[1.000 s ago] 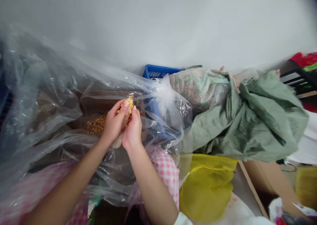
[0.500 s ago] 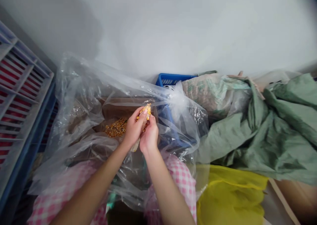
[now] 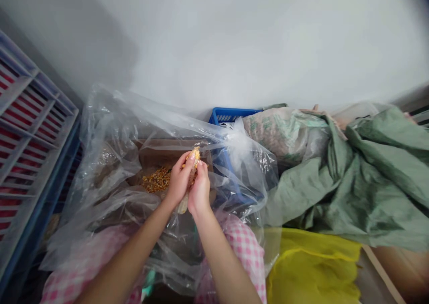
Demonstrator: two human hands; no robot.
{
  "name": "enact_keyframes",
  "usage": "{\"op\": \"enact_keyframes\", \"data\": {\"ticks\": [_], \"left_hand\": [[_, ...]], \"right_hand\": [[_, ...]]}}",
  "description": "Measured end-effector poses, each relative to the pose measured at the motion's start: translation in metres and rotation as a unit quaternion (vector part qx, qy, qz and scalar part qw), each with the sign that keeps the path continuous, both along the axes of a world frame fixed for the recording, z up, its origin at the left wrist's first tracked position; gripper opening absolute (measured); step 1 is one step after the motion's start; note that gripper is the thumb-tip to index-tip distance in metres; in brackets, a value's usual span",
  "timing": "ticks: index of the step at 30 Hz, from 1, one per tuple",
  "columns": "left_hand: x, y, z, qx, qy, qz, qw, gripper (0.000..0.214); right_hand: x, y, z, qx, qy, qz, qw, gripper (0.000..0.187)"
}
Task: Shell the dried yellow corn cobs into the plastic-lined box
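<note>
Head view: L hand [image 3: 179, 182] & R hand [image 3: 200, 190] grip corn cob [image 3: 194, 156], plastic sheet [image 3: 107, 130] edges close both sides.

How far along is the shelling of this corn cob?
Done: the corn cob looks bare at its lower end, and loose kernels lie in the cardboard box inside the clear plastic bag. In hand: the left hand and right hand grip the cob. Left: yellow kernels remain on its upper end; no other cobs are visible.
</note>
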State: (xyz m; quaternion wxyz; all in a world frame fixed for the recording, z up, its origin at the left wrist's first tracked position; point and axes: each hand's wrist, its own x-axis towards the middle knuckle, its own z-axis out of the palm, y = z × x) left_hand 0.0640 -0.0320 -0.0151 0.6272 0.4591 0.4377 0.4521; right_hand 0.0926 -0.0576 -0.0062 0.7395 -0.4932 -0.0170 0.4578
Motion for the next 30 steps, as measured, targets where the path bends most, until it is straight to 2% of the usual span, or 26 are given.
{"op": "enact_keyframes", "data": {"ticks": [3, 5, 10, 15, 19, 21, 23, 25, 27, 30], "left_hand": [[-0.002, 0.005, 0.0, -0.059, -0.078, 0.033, 0.995, 0.031], [-0.004, 0.01, 0.002, -0.11, -0.129, 0.054, 0.984, 0.032], [-0.01, 0.018, 0.007, -0.195, -0.184, 0.069, 0.961, 0.036], [-0.014, 0.019, 0.009, -0.173, -0.197, 0.108, 0.959, 0.036], [-0.016, 0.017, 0.012, -0.182, -0.209, 0.099, 0.956, 0.038], [-0.018, 0.018, 0.013, -0.192, -0.202, 0.095, 0.956, 0.045], [-0.02, 0.019, 0.012, -0.169, -0.165, 0.088, 0.968, 0.047], [-0.022, 0.02, 0.009, -0.108, -0.089, 0.096, 0.985, 0.047], [-0.023, 0.022, 0.005, -0.047, -0.014, 0.108, 0.993, 0.045], [-0.023, 0.023, 0.0, -0.028, 0.025, 0.101, 0.994, 0.04]], "right_hand": [[0.003, 0.002, 0.009, 0.003, 0.079, 0.041, 0.996, 0.019], [0.007, 0.001, 0.015, 0.01, 0.089, 0.086, 0.992, 0.019], [0.015, -0.003, 0.015, -0.005, -0.076, 0.169, 0.983, 0.022], [0.015, -0.009, 0.015, 0.027, -0.223, 0.213, 0.951, 0.027], [0.015, -0.015, 0.015, 0.018, -0.247, 0.264, 0.932, 0.05], [0.019, -0.017, 0.011, -0.009, -0.259, 0.27, 0.927, 0.048], [0.023, -0.019, 0.007, -0.029, -0.296, 0.286, 0.911, 0.034], [0.027, -0.021, 0.006, -0.036, -0.358, 0.288, 0.888, 0.024], [0.028, -0.023, 0.009, -0.05, -0.421, 0.279, 0.862, 0.025], [0.028, -0.026, 0.014, -0.102, -0.472, 0.311, 0.819, 0.032]]}}
